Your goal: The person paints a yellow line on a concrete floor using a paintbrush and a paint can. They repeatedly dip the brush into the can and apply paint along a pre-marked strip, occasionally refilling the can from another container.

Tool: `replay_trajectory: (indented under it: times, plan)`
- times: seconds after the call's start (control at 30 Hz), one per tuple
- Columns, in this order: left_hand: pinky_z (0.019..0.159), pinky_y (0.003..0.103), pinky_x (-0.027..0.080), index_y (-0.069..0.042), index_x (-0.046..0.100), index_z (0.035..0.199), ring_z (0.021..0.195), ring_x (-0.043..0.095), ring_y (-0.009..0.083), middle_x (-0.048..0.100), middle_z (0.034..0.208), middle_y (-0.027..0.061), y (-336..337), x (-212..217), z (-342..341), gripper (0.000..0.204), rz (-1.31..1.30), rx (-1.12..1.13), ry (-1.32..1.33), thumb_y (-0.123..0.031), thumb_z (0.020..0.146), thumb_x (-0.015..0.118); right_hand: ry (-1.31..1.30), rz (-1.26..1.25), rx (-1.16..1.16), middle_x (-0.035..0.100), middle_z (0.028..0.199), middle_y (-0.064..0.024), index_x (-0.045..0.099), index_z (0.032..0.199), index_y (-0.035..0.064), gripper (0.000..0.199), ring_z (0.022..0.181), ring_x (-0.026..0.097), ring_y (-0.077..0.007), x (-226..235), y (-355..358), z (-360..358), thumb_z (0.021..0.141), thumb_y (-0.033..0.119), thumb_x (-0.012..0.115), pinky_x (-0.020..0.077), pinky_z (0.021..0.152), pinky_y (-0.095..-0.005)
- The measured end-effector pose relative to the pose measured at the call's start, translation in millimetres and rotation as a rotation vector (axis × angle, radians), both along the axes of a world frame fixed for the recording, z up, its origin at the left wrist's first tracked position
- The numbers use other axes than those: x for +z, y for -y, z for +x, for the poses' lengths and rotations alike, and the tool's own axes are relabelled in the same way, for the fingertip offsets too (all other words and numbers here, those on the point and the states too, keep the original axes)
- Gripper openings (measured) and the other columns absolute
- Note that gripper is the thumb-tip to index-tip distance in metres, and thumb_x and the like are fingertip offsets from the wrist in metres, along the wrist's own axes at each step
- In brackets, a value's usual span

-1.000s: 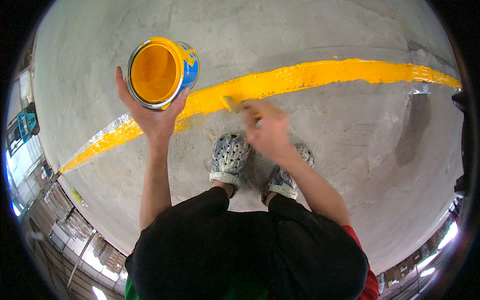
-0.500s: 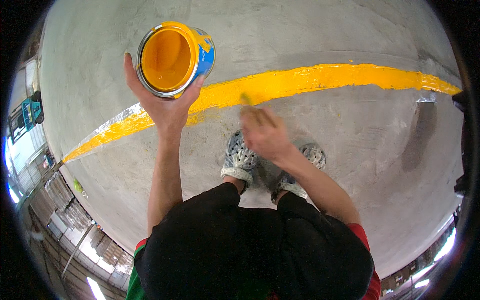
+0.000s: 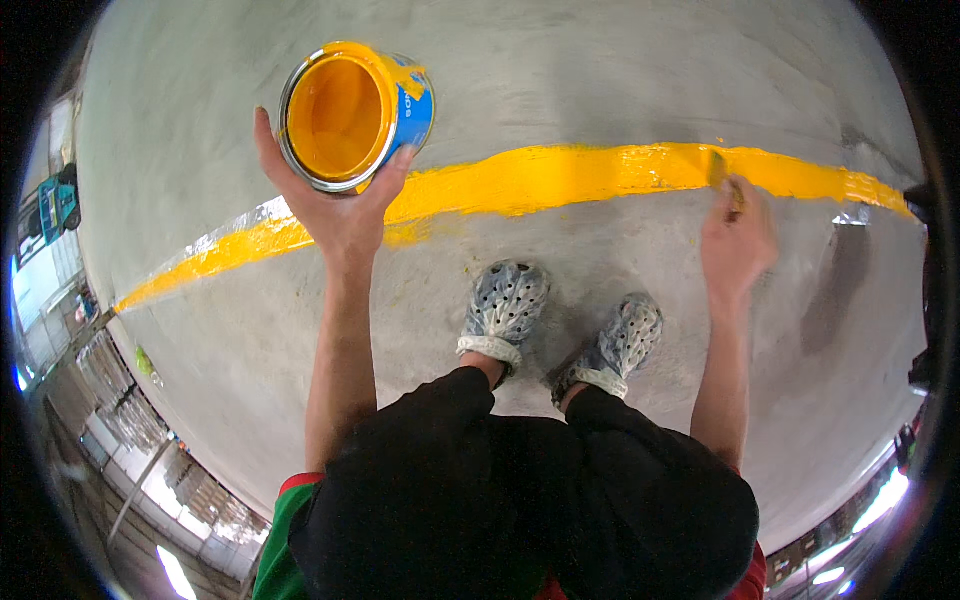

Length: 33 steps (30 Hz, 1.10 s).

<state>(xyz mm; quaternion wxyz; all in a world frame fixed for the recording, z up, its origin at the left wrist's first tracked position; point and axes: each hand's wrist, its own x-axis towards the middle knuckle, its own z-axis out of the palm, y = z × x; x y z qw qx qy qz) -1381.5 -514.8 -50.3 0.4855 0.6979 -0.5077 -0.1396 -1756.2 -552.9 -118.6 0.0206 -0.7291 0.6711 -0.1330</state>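
My left hand (image 3: 340,215) grips a blue paint can (image 3: 414,112) from the near side, thumb and fingers wrapped round its wall. The can is tilted toward me, and yellow paint (image 3: 335,120) shows inside, smeared over the rim too. Farther right, my right hand (image 3: 738,240), slightly blurred, is closed round the handle of a paintbrush (image 3: 716,170). Its yellow-coated bristles are at the wet yellow stripe (image 3: 570,178) that runs across the floor. Toward the left end the stripe turns thinner and patchy, with a pale shiny strip along its far edge.
Below the stripe are my feet in grey-white clogs (image 3: 505,305) on the grey concrete floor (image 3: 430,300). A dark stain (image 3: 838,285) marks the floor at the right. A teal forklift (image 3: 52,208) stands at the far left, with stacked bundles (image 3: 130,400) below it.
My right hand has swept the brush to the right along the stripe, from near my feet to the right-hand stretch. The left hand and can have hardly moved.
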Motion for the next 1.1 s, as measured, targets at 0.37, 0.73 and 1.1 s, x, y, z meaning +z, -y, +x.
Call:
replay_trajectory:
  times: [0.37, 0.73, 1.1]
  plan:
    - [0.113, 0.049, 0.037, -0.009, 0.034, 0.15, 0.136, 0.043, 0.0331, 0.039, 0.151, 0.0154, 2.1, -35.6, 21.6, 0.106, -0.078, -0.02, 0.27, -0.026, 0.064, 0.093, 0.77, 0.289, 0.492, 0.068, 0.1, -0.0192, 0.064, 0.108, -0.0002, 0.028, 0.095, 0.065, -0.037, -58.8, -81.2, 198.2, 0.083, 0.01, 0.062, 0.0519, 0.084, -0.0456]
    - [0.122, 0.047, 0.02, -0.005, 0.017, 0.157, 0.147, 0.028, 0.0332, 0.026, 0.159, 0.0169, 8.2, -50.6, -7.1, 0.119, -0.043, -0.275, 0.06, -0.016, 0.062, 0.088, 0.885, -0.076, -0.488, 0.071, 0.087, -0.0098, 0.067, 0.108, -0.0018, 0.02, 0.072, 0.07, -0.0178, 74.5, 2.3, -52.5, 0.094, 0.013, 0.067, 0.0558, 0.064, -0.03]
    - [0.12, 0.045, 0.025, -0.009, 0.011, 0.155, 0.138, 0.041, 0.033, 0.039, 0.151, 0.0175, 29.3, -8.0, -124.2, 0.125, 0.186, -0.906, -0.223, -0.026, 0.061, 0.092, 0.532, 0.106, 0.43, 0.071, 0.088, -0.0109, 0.069, 0.097, 0.0026, 0.016, 0.076, 0.069, -0.0227, 246.6, -0.8, 27.6, 0.082, 0.005, 0.074, 0.0548, 0.069, -0.0312]
